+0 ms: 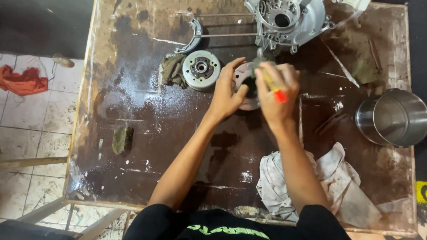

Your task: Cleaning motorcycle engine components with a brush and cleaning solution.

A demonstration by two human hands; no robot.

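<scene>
My left hand grips the rim of a round, pale metal engine part that rests on the worn brown table. My right hand is closed around a brush with a yellow handle and red tip, its head pressed against the round part. Most of that part is hidden behind both hands.
A round flywheel-like disc lies left of my hands on a dirty rag, with a curved brake shoe behind it. A grey engine casing sits at the back, a steel pot at right, a white cloth near the front edge.
</scene>
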